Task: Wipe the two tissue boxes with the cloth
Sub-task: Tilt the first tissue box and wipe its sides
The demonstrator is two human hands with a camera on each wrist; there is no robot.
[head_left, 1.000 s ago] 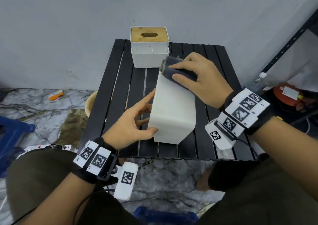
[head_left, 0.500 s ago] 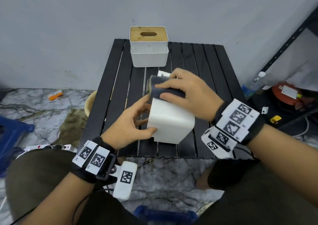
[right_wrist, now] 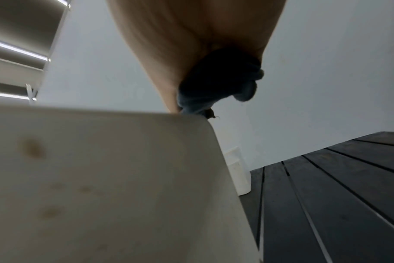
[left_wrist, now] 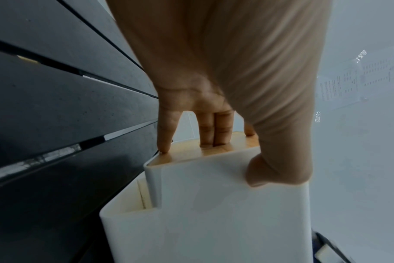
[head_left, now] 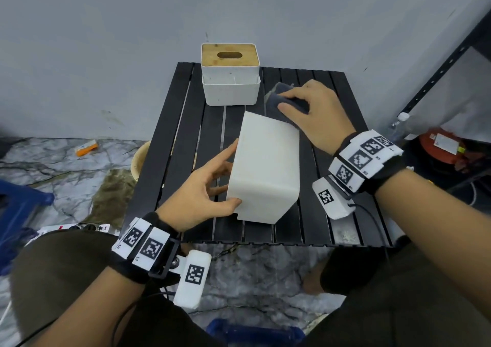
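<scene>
A white tissue box (head_left: 265, 168) lies on its side in the middle of the black slatted table (head_left: 172, 139). My left hand (head_left: 212, 187) holds its left side, thumb on the white top face and fingers (left_wrist: 214, 128) against the wooden lid face of the box (left_wrist: 214, 213). My right hand (head_left: 316, 110) grips a bunched dark grey cloth (head_left: 287, 99) at the box's far right corner; in the right wrist view the cloth (right_wrist: 220, 85) sits at the box (right_wrist: 101, 178) edge. A second white tissue box (head_left: 230, 81) with a wooden slotted lid stands upright at the table's back.
A grey wall stands right behind the table. A black metal shelf (head_left: 451, 54) is at the right, with a red object (head_left: 446, 144) and a bottle (head_left: 398, 123) below it. On the marble floor at left lie an orange item (head_left: 85, 147), a blue crate (head_left: 21, 206) and a power strip (head_left: 66, 228).
My right hand slid the cloth along the top of the box toward me, then back out to the far right corner. My left hand kept its hold on the box.
</scene>
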